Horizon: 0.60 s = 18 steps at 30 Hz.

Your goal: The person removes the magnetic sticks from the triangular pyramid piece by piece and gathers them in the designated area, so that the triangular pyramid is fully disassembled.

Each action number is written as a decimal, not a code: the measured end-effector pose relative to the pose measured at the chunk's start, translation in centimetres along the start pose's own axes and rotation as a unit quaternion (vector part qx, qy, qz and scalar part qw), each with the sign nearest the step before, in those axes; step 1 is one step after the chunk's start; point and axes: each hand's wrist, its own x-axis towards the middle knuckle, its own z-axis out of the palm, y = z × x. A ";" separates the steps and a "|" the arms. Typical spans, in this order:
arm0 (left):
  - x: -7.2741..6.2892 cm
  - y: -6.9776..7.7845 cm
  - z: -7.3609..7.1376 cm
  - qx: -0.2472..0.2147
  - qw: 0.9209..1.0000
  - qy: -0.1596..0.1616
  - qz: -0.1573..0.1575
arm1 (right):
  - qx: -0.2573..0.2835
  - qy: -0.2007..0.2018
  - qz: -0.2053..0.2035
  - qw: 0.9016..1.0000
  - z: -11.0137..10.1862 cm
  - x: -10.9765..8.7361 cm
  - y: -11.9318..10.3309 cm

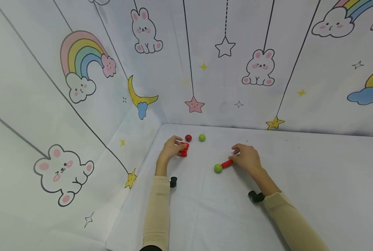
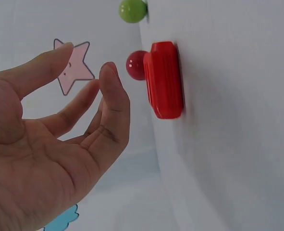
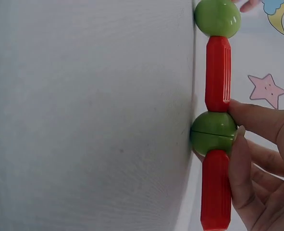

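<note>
While pinching a chain of red rods and green balls (image 3: 217,77) at its inner green ball (image 3: 211,127) with the fingers of the right hand (image 1: 247,158), holding the left hand (image 1: 170,147), with fingers spread and loosely bent, just above other red rods (image 2: 166,82) on the counter (image 1: 205,212). Close behind those rods, showing a red ball (image 1: 188,138) and, further right, a loose green ball (image 1: 202,137). Hard to count the rods beneath the left hand.

A white-covered table (image 1: 199,216) carries, at far left, ridged red rods (image 1: 183,153), a glossy red ball (image 1: 188,138) and a round green ball (image 1: 202,137); nearer and right, a chain of green balls and red rods (image 1: 226,164).
</note>
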 end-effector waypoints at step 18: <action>-1.2 3.9 5.0 0.044 0.989 -0.133 0.039 | -0.024 -0.013 -0.004 1.000 -0.9 -0.3 -0.3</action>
